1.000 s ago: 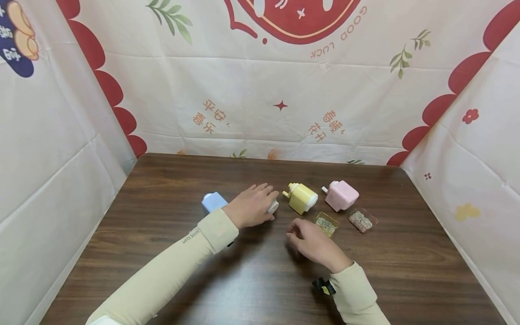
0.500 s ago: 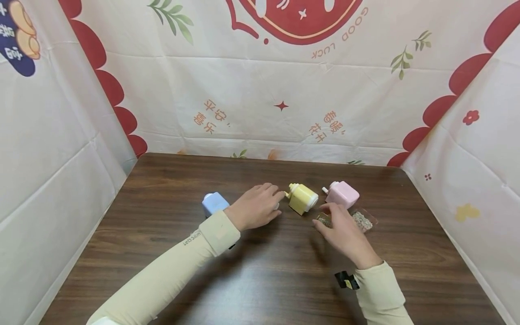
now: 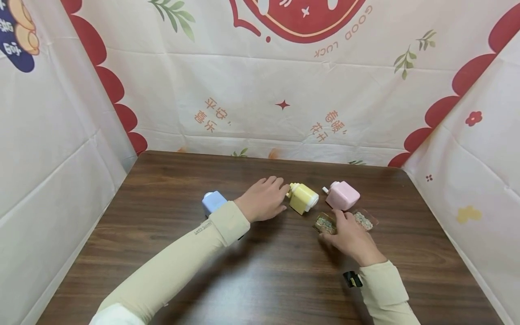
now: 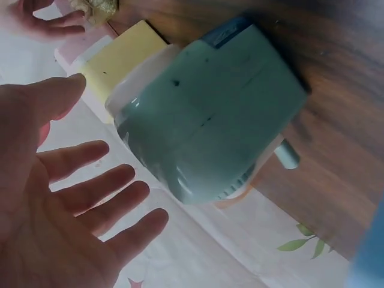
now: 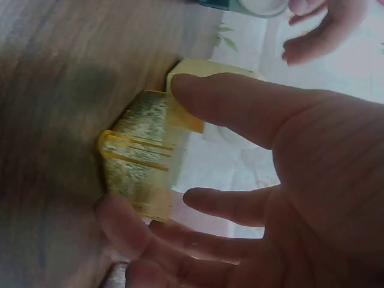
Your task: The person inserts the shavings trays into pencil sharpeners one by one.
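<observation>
Left arm (image 3: 178,257) extended, left grip (image 3: 264,199) relaxed, fingers (image 4: 99,187) parted; right grip (image 3: 352,237) curved, thumb (image 5: 234,105) opposite fingertips (image 5: 123,225).

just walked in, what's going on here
A person's right hand grips a small yellow tray of loose bits, with a second tray beside it. Their open left hand is near what looks like a green sharpener. Yellow, pink and blue ones are on the table.

Mid-frame in the head view, the left hand (image 3: 262,199) hides the green pencil sharpener (image 4: 210,108); the top edge crops a red emblem (image 3: 306,22). The left-wrist view's lower right holds a blurred blue shape (image 4: 369,252), cut by the edge.
</observation>
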The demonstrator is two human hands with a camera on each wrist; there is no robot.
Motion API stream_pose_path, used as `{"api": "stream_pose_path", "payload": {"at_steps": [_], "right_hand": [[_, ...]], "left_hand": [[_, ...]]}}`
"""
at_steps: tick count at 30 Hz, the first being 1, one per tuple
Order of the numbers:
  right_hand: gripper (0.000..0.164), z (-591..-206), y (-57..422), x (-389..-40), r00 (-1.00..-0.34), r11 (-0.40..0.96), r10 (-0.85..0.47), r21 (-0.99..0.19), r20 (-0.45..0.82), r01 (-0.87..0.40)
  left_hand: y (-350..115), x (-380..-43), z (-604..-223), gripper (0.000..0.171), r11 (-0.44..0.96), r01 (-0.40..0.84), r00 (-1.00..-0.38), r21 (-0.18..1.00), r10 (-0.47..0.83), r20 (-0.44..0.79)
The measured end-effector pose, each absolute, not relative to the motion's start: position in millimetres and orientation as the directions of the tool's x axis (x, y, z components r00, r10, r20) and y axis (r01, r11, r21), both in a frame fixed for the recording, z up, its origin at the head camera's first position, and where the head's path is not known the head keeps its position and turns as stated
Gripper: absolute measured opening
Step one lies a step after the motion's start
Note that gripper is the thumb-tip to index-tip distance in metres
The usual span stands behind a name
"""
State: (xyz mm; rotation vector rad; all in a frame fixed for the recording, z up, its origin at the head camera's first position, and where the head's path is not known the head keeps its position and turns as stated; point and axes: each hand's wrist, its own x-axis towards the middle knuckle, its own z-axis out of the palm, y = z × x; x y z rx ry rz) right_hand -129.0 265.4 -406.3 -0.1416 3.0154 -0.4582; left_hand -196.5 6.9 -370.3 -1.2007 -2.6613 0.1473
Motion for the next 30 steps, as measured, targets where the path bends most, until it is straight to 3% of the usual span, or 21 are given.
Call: {"api": "stream_pose_path", "payload": {"at_steps": [7, 12, 17, 24, 30], "right_hand": [[0.052, -417.1, 267.1, -137.6, -0.991, 0.96, -0.118, -0.262, -0.058, -0.099], [0.044, -418.4, 266.5, -139.6, -0.991, 0.959, -0.121, -0.264, -0.051, -0.103], [0.044, -417.7, 265.9, -139.5, -0.993, 0.96, -0.11, -0.262, -0.049, -0.094], [0.046, -420.3, 266.1, -139.2, -0.992, 0.957, -0.109, -0.275, -0.059, -0.089], [0.047, -420.7, 267.6, -138.9, -0.993, 0.957, -0.098, -0.28, -0.065, -0.076]], "left_hand": [[23.8, -204.2, -363.6, 0.05, 0.656, 0.738, -0.638, -0.159, 0.755, 0.152], [37.7, -210.2, -358.9, 0.043, 0.64, 0.747, -0.632, -0.18, 0.768, 0.108], [53.1, -215.5, -349.2, 0.046, 0.609, 0.763, -0.621, -0.218, 0.783, 0.016], [72.8, -225.8, -349.6, 0.049, 0.581, 0.793, -0.605, -0.184, 0.785, -0.131], [82.5, -233.8, -364.0, 0.039, 0.537, 0.832, -0.553, -0.138, 0.825, -0.117]]}}
